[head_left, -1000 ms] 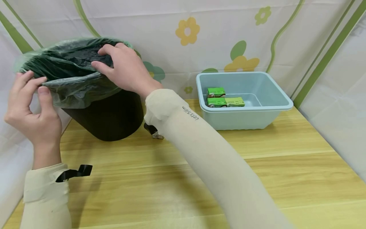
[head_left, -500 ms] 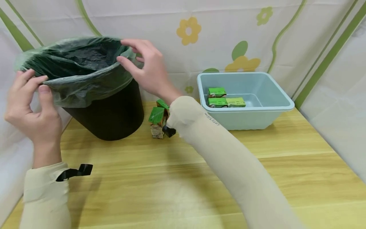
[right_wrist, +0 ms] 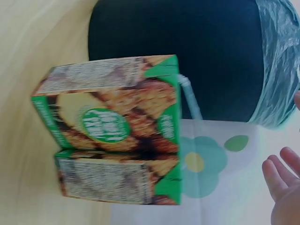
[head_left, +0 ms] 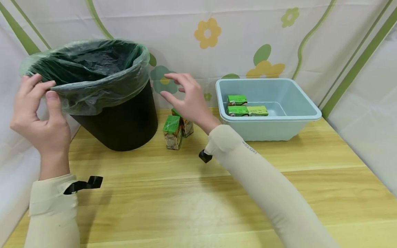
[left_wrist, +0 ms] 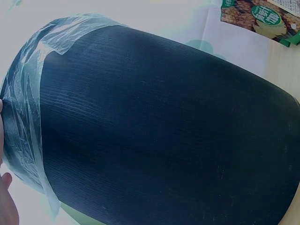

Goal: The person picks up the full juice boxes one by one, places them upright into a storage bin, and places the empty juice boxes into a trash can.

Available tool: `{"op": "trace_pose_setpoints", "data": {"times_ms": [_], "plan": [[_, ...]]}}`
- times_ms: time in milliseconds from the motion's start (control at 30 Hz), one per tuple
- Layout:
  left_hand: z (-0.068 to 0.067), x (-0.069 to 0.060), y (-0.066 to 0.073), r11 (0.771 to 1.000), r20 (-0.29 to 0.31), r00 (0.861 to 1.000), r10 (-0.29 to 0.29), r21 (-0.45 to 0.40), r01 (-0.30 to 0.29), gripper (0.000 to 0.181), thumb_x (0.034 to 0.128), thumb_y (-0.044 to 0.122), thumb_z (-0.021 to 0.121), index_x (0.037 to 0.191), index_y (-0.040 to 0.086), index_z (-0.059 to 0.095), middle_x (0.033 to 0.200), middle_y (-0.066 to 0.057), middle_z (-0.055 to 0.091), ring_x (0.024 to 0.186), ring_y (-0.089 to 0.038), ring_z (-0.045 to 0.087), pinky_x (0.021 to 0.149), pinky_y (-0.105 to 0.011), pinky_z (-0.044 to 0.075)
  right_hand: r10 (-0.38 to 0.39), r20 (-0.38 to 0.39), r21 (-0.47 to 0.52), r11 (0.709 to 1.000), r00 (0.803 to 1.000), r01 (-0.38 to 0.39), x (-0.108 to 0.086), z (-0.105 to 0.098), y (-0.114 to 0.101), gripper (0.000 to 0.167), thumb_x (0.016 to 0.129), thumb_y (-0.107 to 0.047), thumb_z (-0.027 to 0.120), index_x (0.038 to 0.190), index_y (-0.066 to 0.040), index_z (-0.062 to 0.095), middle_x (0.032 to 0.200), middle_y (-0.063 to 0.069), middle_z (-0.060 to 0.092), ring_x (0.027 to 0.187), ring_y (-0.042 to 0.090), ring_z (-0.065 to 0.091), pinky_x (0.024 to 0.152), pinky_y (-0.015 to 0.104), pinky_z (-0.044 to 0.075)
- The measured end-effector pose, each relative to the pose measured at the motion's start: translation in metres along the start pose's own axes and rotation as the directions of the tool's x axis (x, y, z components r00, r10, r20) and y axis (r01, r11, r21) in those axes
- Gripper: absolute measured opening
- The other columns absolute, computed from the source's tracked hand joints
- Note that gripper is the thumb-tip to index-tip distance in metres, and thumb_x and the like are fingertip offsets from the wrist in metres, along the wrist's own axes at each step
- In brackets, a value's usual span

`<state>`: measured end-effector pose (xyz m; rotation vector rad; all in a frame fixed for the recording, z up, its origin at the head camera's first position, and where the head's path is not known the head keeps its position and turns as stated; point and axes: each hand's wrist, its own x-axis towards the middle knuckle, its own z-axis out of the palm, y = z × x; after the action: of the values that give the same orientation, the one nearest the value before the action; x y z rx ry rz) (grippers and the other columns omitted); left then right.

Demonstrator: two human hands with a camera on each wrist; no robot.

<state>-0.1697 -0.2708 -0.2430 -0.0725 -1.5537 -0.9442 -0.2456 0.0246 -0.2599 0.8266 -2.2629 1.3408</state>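
In the head view my left hand [head_left: 43, 117] holds the near-left rim of a black trash bin [head_left: 124, 120]. Its fingers bend over the edge of the translucent green trash bag [head_left: 105, 93] lining the bin, the thumb on the outside. My right hand [head_left: 192, 101] hovers, fingers spread and nothing in them, above two brown-and-green drink cartons. The front carton [head_left: 172, 133] stands upright beside the bin, the other carton [head_left: 187, 127] just behind it. The right wrist view shows both close up, with a clear straw [right_wrist: 190, 96] at one top and several fingers [right_wrist: 276, 176] apart from them.
To the right stands a light blue plastic tub [head_left: 263, 129] with three green-topped cartons [head_left: 237, 111] at its left side. Behind everything hangs a white flowered cloth [head_left: 173, 27]. The wooden table [head_left: 149, 203] extends forward and right.
My right hand has moved from over the bag opening rightward and away from the bin, bringing the two drink cartons into sight. The left hand stays at the rim.
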Motion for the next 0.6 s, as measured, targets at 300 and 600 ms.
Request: {"op": "trace_pose_setpoints", "data": {"times_ms": [300,600], "plan": [[0.000,-0.001,0.000,1.000,0.001,1.000,-0.005,-0.002,0.005,0.032,0.0959,0.022,0.065,0.109,-0.002,0.082,0.123,-0.002,0.080,0.132,-0.018,0.067,0.127,-0.031,0.039,0.129,0.022,0.004,0.992,0.991,-0.129,-0.027,0.002,0.027,0.049,0.101,-0.027,0.075,0.147,-0.016,0.063,0.146,0.008,0.058,0.133,0.023,0.056,0.114,0.043,0.054],[0.000,0.000,0.001,1.000,0.005,1.000,-0.008,0.009,0.008,0.033,0.0960,0.022,0.063,0.110,-0.002,0.082,0.125,-0.003,0.079,0.134,-0.017,0.066,0.127,-0.030,0.039,0.211,0.037,0.037,0.976,0.977,-0.212,-0.047,0.006,0.050,0.048,0.099,-0.030,0.077,0.145,-0.019,0.065,0.146,0.008,0.058,0.135,0.026,0.056,0.114,0.047,0.054]]}}
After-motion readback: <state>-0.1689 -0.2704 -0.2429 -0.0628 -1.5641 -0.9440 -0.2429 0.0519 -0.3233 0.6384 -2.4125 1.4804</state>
